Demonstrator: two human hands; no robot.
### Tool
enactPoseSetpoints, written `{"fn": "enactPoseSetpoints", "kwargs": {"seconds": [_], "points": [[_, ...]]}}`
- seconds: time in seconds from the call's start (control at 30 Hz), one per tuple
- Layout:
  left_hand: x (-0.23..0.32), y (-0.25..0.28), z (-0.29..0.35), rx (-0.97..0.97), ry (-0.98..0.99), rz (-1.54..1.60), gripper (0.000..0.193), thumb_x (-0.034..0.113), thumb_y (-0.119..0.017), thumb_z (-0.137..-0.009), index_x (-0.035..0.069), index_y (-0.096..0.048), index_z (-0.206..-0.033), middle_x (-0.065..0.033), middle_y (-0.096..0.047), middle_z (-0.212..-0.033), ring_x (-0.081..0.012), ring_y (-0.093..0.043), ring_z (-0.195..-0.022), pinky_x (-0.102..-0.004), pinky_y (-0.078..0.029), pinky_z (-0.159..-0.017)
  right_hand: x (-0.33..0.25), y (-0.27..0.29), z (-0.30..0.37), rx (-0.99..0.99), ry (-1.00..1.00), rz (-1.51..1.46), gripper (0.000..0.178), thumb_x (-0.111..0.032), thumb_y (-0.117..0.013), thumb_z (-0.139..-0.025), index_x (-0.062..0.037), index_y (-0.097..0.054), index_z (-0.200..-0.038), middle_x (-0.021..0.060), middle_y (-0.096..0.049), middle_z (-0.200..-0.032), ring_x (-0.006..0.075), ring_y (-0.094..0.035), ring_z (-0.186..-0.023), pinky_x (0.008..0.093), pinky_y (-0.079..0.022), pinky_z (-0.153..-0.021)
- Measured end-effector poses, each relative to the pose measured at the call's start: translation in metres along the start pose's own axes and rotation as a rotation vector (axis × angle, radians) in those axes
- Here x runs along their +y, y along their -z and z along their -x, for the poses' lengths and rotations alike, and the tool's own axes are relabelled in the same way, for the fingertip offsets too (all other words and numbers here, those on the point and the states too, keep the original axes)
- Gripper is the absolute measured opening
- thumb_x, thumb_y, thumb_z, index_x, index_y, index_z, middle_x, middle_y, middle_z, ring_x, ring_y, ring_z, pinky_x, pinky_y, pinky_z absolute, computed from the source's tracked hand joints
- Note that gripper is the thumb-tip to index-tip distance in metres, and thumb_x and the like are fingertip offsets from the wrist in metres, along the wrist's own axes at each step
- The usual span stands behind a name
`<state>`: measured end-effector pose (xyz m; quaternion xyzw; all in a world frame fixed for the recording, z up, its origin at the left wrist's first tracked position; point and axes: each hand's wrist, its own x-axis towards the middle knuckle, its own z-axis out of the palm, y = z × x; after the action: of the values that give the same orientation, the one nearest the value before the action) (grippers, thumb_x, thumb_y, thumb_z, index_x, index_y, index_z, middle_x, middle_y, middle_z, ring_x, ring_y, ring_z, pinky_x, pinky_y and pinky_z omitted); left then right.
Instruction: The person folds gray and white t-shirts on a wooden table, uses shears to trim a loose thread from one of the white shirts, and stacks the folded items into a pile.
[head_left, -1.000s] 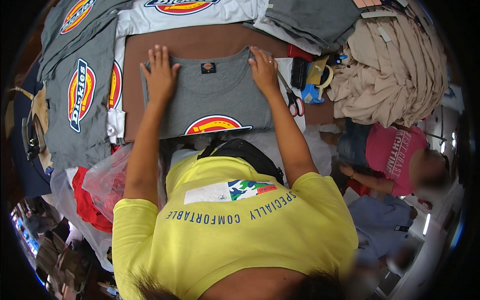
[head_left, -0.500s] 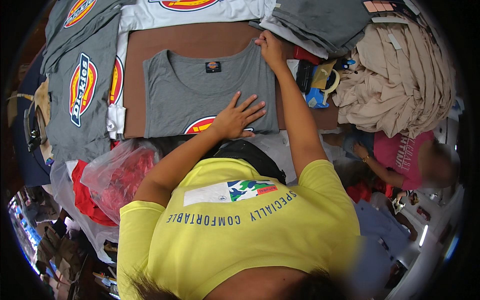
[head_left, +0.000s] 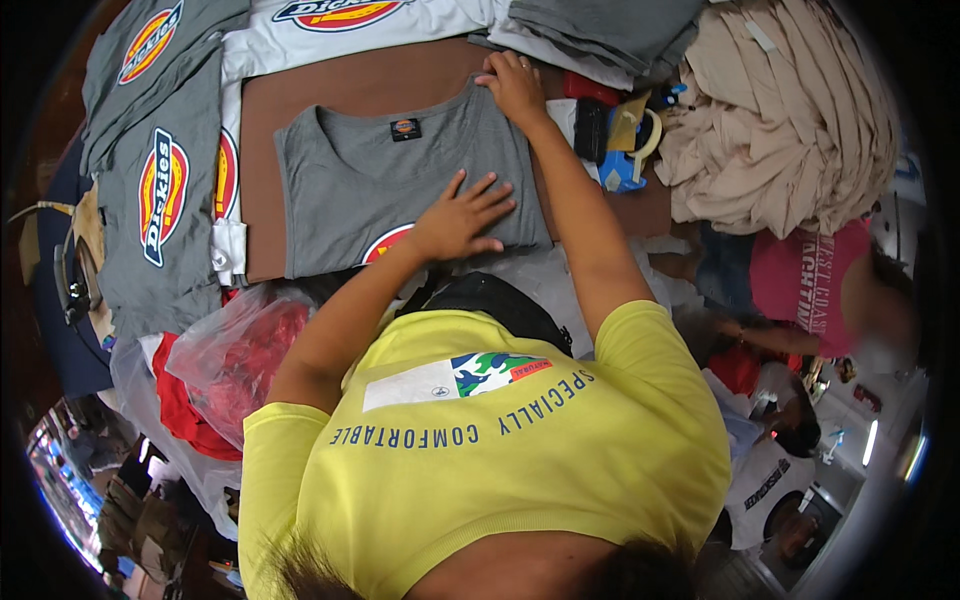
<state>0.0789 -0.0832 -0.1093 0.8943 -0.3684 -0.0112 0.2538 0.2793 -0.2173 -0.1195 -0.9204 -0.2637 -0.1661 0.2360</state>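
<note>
A grey T-shirt (head_left: pixel 360 190), folded into a near rectangle, lies on the brown board (head_left: pixel 265 160) in front of me. A small dark label shows inside its scooped neckline, and part of a red and yellow print shows at its near edge. My left hand (head_left: pixel 460 222) rests flat on the shirt's lower right part, fingers spread. Farther off, my right hand (head_left: pixel 517 92) pinches the shirt's far right shoulder corner between thumb and fingers. The fingertips partly cover that corner.
Printed grey shirts (head_left: pixel 160 270) lie at the left and a white shirt (head_left: pixel 330 30) at the back. A blue tape dispenser (head_left: pixel 622 172) and a beige cloth heap (head_left: pixel 780 130) lie at the right. A clear plastic bag (head_left: pixel 215 350) sits near left. A person in pink (head_left: pixel 815 285) is at the right.
The view has shifted slightly. The T-shirt's far right shoulder sits a little farther left and the shirt looks slightly turned. Both hands keep their places on it.
</note>
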Motion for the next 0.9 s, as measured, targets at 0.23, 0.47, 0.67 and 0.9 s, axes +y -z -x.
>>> {"fn": "enactPoseSetpoints", "kwargs": {"seconds": [0.23,0.47,0.67,0.9], "points": [[-0.126,0.083,0.094,0.677,0.654,-0.516,0.031,0.022,-0.055,-0.085,0.011,-0.053,-0.115,-0.0106,-0.050,-0.118,-0.0317,-0.045,-0.111,-0.0480,-0.034,-0.090,-0.029,0.120,0.123,-0.259,-0.486,-0.299,0.019,-0.023,-0.062,-0.083,-0.0048,-0.057,-0.084,0.0088,-0.059,-0.070,0.0206,-0.059,-0.063,0.0303,-0.045,-0.057],[-0.162,0.092,0.104,0.399,0.767,-0.555,0.029,0.035,-0.056,-0.084,0.010,-0.052,-0.099,-0.0069,-0.055,-0.097,-0.0271,-0.051,-0.095,-0.0444,-0.039,-0.076,-0.020,0.138,0.266,-0.501,-1.072,-0.744,0.029,-0.020,-0.065,-0.081,0.0027,-0.059,-0.098,0.0079,-0.063,-0.082,0.0108,-0.059,-0.071,0.0238,-0.048,-0.059],[-0.220,0.120,0.104,0.372,0.661,-0.563,0.027,0.035,-0.055,-0.084,0.011,-0.051,-0.096,-0.0076,-0.055,-0.094,-0.0275,-0.052,-0.094,-0.0447,-0.039,-0.072,-0.024,0.096,0.284,-0.382,-0.825,-0.423,0.055,-0.026,-0.072,-0.074,0.0050,-0.051,-0.115,0.0190,-0.061,-0.099,0.0283,-0.060,-0.089,0.0330,-0.048,-0.078],[-0.138,0.091,-0.004,0.602,0.601,-0.423,0.034,0.023,-0.064,-0.073,0.019,-0.058,-0.106,-0.0095,-0.050,-0.112,-0.0300,-0.043,-0.109,-0.0464,-0.032,-0.087,-0.047,0.057,0.291,-0.030,-0.889,-0.816,0.051,-0.016,-0.071,-0.076,-0.0004,-0.047,-0.118,0.0129,-0.054,-0.115,0.0222,-0.052,-0.106,0.0324,-0.042,-0.087]]}}
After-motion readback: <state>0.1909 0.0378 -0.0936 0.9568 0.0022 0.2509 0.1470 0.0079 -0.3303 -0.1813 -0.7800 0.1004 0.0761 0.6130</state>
